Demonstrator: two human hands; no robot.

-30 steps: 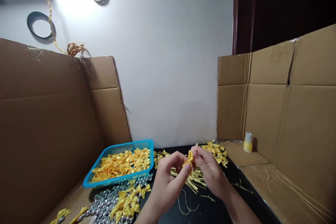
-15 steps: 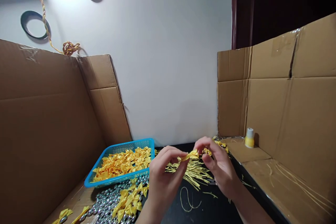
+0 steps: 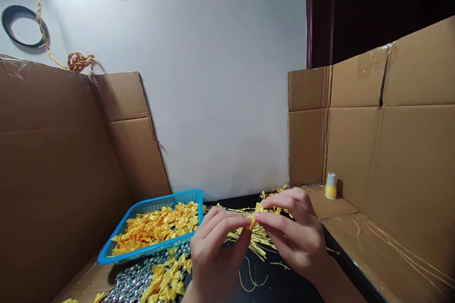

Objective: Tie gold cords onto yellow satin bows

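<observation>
Presumably because the yellow bow (image 3: 259, 207) is small and soft, the left hand (image 3: 217, 241) pinches it lightly; the right hand's (image 3: 300, 234) fingertips touch its other side, their grip unclear. It sits between them above gold cords (image 3: 259, 248). The blue basket (image 3: 142, 252) likely keeps loose bows (image 3: 156, 225) from scattering.
</observation>
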